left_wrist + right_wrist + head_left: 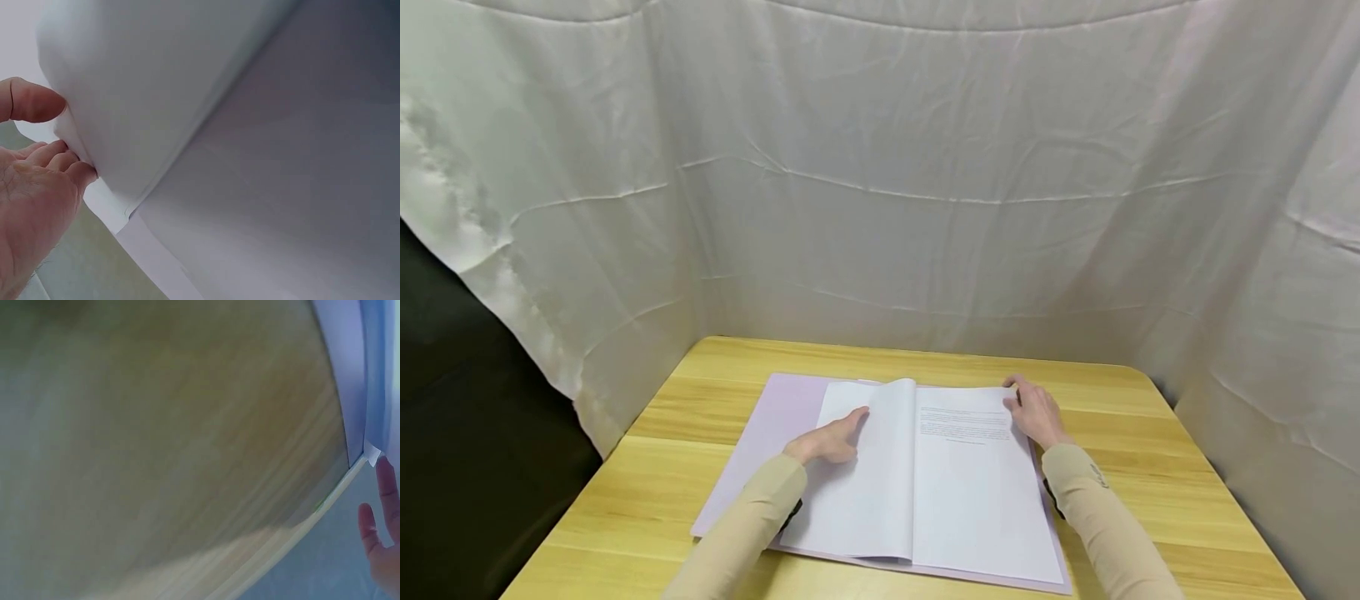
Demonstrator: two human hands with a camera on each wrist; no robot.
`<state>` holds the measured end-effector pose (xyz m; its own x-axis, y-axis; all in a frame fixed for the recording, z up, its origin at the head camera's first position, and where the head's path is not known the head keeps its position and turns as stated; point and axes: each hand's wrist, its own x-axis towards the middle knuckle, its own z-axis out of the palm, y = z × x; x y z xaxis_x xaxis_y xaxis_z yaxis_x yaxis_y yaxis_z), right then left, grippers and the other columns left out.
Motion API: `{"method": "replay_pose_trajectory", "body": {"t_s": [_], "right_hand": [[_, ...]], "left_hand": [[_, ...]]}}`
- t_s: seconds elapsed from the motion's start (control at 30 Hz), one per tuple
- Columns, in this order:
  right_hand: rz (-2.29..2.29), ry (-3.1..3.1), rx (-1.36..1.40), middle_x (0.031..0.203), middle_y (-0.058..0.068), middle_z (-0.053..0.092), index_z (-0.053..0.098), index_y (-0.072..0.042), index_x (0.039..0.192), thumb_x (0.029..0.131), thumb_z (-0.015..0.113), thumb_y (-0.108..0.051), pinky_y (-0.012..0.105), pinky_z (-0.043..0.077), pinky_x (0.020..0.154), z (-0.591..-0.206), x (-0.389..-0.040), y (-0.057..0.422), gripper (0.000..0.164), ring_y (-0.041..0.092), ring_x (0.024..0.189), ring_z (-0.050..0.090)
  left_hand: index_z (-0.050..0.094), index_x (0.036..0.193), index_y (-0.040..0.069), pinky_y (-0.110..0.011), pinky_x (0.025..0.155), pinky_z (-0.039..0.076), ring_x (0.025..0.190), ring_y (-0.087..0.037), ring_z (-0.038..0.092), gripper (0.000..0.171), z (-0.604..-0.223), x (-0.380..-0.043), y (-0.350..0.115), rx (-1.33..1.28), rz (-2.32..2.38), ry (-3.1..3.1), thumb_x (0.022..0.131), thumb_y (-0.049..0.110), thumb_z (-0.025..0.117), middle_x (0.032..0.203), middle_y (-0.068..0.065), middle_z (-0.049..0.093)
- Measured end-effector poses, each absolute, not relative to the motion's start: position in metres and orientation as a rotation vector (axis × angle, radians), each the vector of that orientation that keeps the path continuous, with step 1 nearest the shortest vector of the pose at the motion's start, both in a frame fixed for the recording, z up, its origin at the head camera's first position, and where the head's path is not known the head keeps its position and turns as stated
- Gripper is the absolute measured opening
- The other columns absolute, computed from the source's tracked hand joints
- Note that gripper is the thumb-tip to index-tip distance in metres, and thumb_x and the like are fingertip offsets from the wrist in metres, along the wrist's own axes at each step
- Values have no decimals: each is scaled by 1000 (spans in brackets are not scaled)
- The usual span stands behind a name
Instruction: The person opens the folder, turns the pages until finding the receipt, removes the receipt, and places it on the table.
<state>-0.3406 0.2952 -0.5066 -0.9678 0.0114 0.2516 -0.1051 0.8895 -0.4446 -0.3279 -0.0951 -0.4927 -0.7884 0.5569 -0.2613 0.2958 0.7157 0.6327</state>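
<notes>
Curtain (925, 208), pale and creased, hangs behind and on both sides of a wood-grain table (617, 508). On the table lies a lilac folder (786, 417), spread open, showing most at the left and as a thin strip down the right. On it are the white pages: the left page (857, 508) bulges up along the fold, the right page (981, 500) lies flatter. Each page's long axis runs away from the person, from the near table edge toward the curtain, as does the fold. Two beige sleeves (741, 517) reach in. The left hand (829, 440) is on the left page, thumb and fingers spread apart, fingertips touching paper near its far half; the page extends from them toward the person. The right hand (1037, 414) is at the far outer corner of the right page, a fingertip against that corner; I cannot tell whether it pinches the paper. The page lies to its left and nearer the person. Small printed lines (964, 422) run crosswise on the right page's far half
</notes>
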Motion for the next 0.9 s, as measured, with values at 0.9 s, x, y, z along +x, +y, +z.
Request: {"method": "replay_pose_trajectory", "body": {"t_s": [0.9], "right_hand": [[506,-2619,14,106,20,73,77,-3,109,99,62,-16,42,49,57,-507,-336,293,22,37,77,65]], "left_hand": [[16,159,-1,-49,129,19,156,-36,19,80,-491,-327,-94,664,809,2468,88,-7,53,168,-21,18]]}}
